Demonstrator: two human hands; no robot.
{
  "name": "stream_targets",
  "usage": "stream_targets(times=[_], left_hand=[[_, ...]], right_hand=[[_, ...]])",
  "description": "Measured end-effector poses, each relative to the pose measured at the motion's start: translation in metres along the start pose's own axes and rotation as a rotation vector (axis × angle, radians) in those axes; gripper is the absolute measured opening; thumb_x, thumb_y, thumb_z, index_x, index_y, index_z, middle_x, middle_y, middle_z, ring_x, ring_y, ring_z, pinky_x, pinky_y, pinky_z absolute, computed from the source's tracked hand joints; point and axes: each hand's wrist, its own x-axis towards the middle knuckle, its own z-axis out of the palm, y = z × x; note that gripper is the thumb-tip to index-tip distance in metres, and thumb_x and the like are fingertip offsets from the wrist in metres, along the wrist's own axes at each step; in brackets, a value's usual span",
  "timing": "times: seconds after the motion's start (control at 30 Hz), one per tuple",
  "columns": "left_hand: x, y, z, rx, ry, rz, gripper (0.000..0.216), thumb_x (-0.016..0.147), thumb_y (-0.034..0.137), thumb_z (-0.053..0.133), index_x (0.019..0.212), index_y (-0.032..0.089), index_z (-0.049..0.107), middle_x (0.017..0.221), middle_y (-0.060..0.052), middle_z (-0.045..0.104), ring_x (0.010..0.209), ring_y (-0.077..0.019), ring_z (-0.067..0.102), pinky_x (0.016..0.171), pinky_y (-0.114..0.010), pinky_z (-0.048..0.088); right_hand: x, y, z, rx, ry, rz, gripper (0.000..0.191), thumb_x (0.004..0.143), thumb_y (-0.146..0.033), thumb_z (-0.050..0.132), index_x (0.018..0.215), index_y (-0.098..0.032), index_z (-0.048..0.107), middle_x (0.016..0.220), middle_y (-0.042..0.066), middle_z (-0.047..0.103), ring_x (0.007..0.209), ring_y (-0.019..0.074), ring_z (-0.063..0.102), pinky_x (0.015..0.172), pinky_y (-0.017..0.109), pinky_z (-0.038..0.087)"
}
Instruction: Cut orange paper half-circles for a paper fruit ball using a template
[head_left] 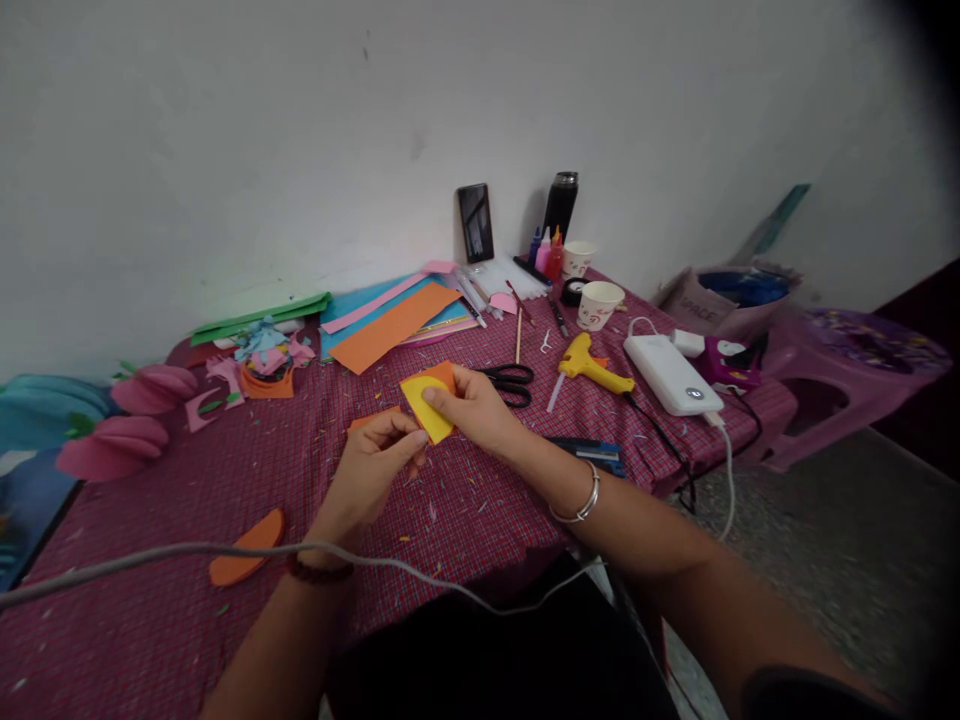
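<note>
A yellow paper piece [417,400] lies against a piece of orange paper [444,374], both above the table. My right hand [486,412] pinches the two together, thumb on the yellow face. At their lower corner, the closed thumb and fingers of my left hand [373,462] meet the paper edge; the exact contact is partly hidden. Another orange piece [361,422] shows behind my left hand. Black-handled scissors [516,384] lie just beyond my right hand. A folded orange paper shape [251,550] rests left of my left wrist.
A grey cable [187,550] crosses low in front. A yellow glue gun [596,365], paper cup [600,303] and white power bank [673,375] stand to the right. Paper sheets [397,325] and scraps lie at the back, pink paper fruits [116,447] at left.
</note>
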Motion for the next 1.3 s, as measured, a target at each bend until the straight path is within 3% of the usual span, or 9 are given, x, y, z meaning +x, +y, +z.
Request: stream_targets(times=[0.13, 0.23, 0.5, 0.9, 1.3], left_hand=[[0.002, -0.005, 0.005, 0.134, 0.196, 0.178, 0.012, 0.071, 0.017, 0.070, 0.073, 0.018, 0.058, 0.071, 0.002, 0.063, 0.064, -0.0095, 0.057, 0.061, -0.020, 0.045], [0.001, -0.009, 0.009, 0.194, 0.244, 0.251, 0.004, 0.074, 0.018, 0.064, 0.075, 0.018, 0.060, 0.073, 0.001, 0.063, 0.071, -0.0126, 0.060, 0.068, -0.024, 0.047], [-0.004, -0.016, 0.020, 0.329, 0.374, 0.331, 0.007, 0.077, 0.024, 0.064, 0.080, 0.018, 0.061, 0.078, -0.001, 0.064, 0.074, -0.0153, 0.062, 0.070, -0.027, 0.048], [-0.006, -0.015, 0.024, 0.542, 0.469, 0.562, 0.011, 0.083, 0.017, 0.059, 0.072, 0.018, 0.057, 0.073, 0.001, 0.058, 0.070, -0.0120, 0.056, 0.065, -0.023, 0.045], [-0.003, -0.025, 0.022, 0.438, 0.475, 0.465, 0.014, 0.084, 0.021, 0.057, 0.070, 0.019, 0.054, 0.073, 0.001, 0.059, 0.071, -0.0135, 0.057, 0.072, -0.027, 0.046]], right_hand=[[0.000, 0.003, 0.003, 0.008, 0.109, -0.032, 0.025, 0.071, -0.037, 0.070, 0.079, -0.018, 0.057, 0.067, -0.004, 0.055, 0.056, 0.0082, 0.047, 0.052, 0.020, 0.040], [0.000, 0.008, 0.008, 0.095, 0.168, -0.008, 0.029, 0.068, -0.040, 0.072, 0.079, -0.017, 0.058, 0.066, -0.004, 0.058, 0.057, 0.0092, 0.050, 0.053, 0.021, 0.042], [0.000, 0.013, 0.014, 0.368, 0.250, 0.087, 0.033, 0.057, -0.036, 0.082, 0.078, -0.017, 0.064, 0.064, -0.004, 0.063, 0.053, 0.0089, 0.051, 0.053, 0.021, 0.043], [0.001, 0.017, 0.018, 0.517, 0.219, 0.089, 0.028, 0.061, -0.032, 0.081, 0.078, -0.018, 0.065, 0.067, -0.003, 0.065, 0.056, 0.0098, 0.055, 0.059, 0.022, 0.045], [0.000, 0.017, 0.020, 0.562, 0.214, 0.096, 0.029, 0.059, -0.031, 0.084, 0.079, -0.018, 0.067, 0.068, -0.004, 0.067, 0.057, 0.0087, 0.056, 0.058, 0.020, 0.045]])
